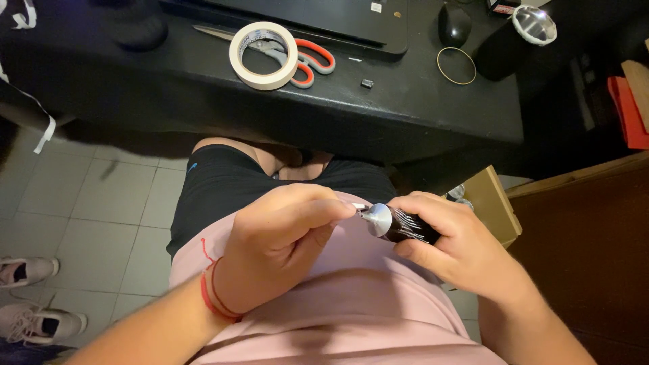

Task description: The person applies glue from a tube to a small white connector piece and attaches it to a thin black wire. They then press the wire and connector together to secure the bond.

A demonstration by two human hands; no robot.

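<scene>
I am gripping a dark tube (405,228) in my right hand (451,249), over my lap, its long axis running from four o'clock to ten o'clock; my left hand (284,245) is pinching its fingers (331,211) on a small white piece (358,206) at the silver tip (377,219), closing in from nine o'clock.

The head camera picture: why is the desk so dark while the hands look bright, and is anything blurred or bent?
In the head view, light falls on the left hand, right hand and pink shirt, all sharp; the black desk swallows light; the tube's silver cone shows glare; the desk edge bows, a wide-lens effect.
</scene>
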